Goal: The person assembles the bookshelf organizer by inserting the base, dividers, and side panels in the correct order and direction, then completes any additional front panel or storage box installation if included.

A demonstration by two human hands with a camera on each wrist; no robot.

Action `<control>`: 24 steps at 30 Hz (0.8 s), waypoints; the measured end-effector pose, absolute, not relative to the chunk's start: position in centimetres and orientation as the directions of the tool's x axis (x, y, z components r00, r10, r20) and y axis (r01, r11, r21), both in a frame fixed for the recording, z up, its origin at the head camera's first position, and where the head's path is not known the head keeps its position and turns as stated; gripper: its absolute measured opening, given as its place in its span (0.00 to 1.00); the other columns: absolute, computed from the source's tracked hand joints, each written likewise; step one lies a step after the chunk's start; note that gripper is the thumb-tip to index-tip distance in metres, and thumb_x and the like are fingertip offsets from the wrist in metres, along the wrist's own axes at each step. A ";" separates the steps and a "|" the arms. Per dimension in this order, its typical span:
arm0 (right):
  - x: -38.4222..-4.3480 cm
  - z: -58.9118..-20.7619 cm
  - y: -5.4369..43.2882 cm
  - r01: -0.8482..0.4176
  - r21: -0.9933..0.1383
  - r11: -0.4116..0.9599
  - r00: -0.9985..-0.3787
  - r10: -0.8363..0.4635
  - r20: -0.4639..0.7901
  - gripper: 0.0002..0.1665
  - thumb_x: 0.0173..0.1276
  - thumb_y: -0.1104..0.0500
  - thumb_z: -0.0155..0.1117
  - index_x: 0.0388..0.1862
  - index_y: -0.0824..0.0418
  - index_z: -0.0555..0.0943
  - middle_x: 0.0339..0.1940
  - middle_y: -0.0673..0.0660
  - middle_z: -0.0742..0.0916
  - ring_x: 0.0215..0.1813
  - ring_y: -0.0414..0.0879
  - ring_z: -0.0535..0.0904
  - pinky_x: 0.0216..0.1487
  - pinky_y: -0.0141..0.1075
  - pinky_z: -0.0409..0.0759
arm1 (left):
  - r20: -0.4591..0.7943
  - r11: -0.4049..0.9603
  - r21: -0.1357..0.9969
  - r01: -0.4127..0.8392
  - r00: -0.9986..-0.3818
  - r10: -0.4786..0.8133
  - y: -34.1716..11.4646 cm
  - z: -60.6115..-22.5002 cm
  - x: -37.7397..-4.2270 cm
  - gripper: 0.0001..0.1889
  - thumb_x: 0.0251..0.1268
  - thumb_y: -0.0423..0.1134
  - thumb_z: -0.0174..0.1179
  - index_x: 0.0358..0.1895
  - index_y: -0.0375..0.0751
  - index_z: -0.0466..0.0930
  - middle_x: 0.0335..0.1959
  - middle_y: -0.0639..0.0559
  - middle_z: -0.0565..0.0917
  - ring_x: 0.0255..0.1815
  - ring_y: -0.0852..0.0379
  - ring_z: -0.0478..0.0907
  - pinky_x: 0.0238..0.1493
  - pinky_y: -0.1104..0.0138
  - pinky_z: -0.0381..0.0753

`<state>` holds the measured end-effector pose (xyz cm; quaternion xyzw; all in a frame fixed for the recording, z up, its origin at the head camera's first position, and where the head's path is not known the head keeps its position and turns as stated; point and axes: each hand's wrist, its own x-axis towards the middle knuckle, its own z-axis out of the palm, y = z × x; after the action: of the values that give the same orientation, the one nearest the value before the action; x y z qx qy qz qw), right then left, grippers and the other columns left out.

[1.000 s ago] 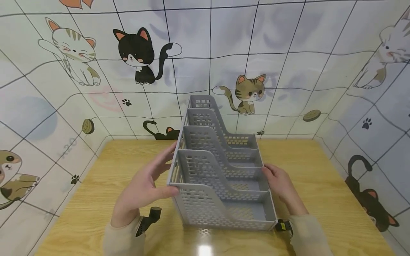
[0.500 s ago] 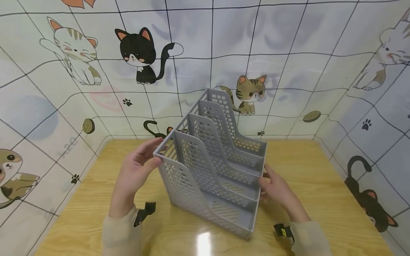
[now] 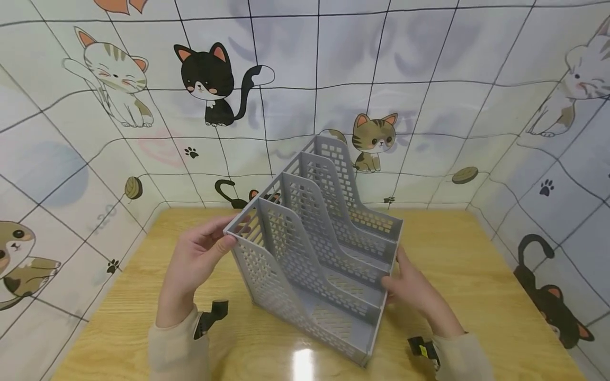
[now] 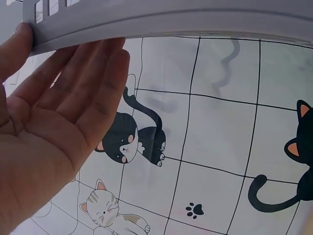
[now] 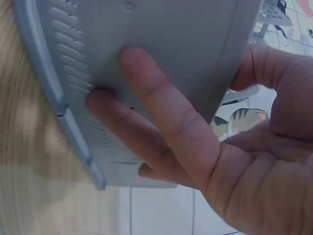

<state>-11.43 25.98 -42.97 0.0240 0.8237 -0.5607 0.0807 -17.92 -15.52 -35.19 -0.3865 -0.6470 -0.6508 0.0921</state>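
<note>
A grey plastic file organizer [image 3: 261,272] with several slatted compartments stands at an angle over the table's middle in the head view. My left hand [image 3: 188,259] grips its tall left corner, thumb on the near side and fingers behind. In the left wrist view, the fingers of that hand [image 4: 58,122] reach up behind the organizer's edge [image 4: 171,19]. My right hand [image 3: 416,291] holds the low right edge, thumb at the rim. In the right wrist view, two fingers of this hand [image 5: 244,166] lie against the slotted underside [image 5: 186,44], which faces away from the wood.
A wooden table [image 3: 128,296] lies beneath, with a bright glare spot at its front. Cat-printed sheeting [image 3: 295,58] with a grid of lines encloses the back and both sides. A dark camera mount [image 3: 212,316] sits on the left wrist, another [image 3: 421,348] on the right.
The organizer has turned, its near right corner swinging toward me and its far end to the right. My left hand has moved left with its corner; my right hand has shifted slightly nearer.
</note>
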 end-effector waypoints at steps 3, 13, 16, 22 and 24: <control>-11.0 -42.6 25.9 0.092 -0.912 0.401 -0.986 -0.090 -0.139 0.65 0.59 0.74 0.61 0.86 0.57 0.33 0.67 0.85 0.73 0.37 0.62 0.88 0.36 0.55 0.88 | 0.611 -0.138 0.779 0.612 -0.691 0.386 -15.6 -35.2 -17.8 0.17 0.75 0.24 0.57 0.60 0.16 0.75 0.55 0.44 0.88 0.58 0.54 0.85 0.58 0.65 0.84; -14.2 -43.1 30.4 0.136 -0.782 0.608 -0.991 0.089 -0.103 0.54 0.82 0.47 0.54 0.81 0.78 0.36 0.79 0.83 0.48 0.65 0.78 0.74 0.68 0.67 0.71 | 0.625 -0.079 0.768 0.635 -0.719 0.305 -14.9 -35.8 -18.8 0.16 0.78 0.22 0.48 0.62 0.21 0.77 0.54 0.46 0.88 0.54 0.55 0.87 0.62 0.67 0.81; -15.7 -44.2 31.2 0.160 -0.827 0.539 -0.987 0.104 -0.123 0.53 0.83 0.43 0.52 0.84 0.71 0.37 0.82 0.78 0.50 0.65 0.74 0.77 0.69 0.64 0.71 | 0.611 -0.063 0.783 0.619 -0.745 0.267 -14.9 -35.9 -18.8 0.16 0.79 0.23 0.48 0.62 0.21 0.77 0.54 0.51 0.89 0.52 0.57 0.87 0.62 0.69 0.80; -17.4 -45.2 32.7 0.093 -0.838 0.538 -0.995 0.091 -0.052 0.49 0.79 0.48 0.60 0.86 0.63 0.45 0.80 0.75 0.62 0.62 0.71 0.79 0.62 0.58 0.80 | 0.567 0.021 0.803 0.595 -0.776 0.276 -15.4 -36.0 -19.0 0.15 0.80 0.27 0.49 0.61 0.21 0.78 0.51 0.59 0.89 0.56 0.62 0.85 0.63 0.72 0.78; -17.2 -45.1 33.0 0.070 -0.817 0.573 -0.996 0.089 -0.023 0.46 0.77 0.51 0.62 0.83 0.65 0.53 0.75 0.76 0.67 0.60 0.70 0.80 0.58 0.56 0.82 | 0.544 0.038 0.814 0.580 -0.783 0.302 -15.7 -35.9 -19.4 0.16 0.81 0.28 0.48 0.61 0.21 0.77 0.53 0.60 0.89 0.57 0.64 0.84 0.63 0.72 0.78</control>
<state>-17.24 33.03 -45.06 0.0446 0.8867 -0.4601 -0.0102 -19.37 -15.71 -35.88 -0.3097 -0.7116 -0.6206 0.1122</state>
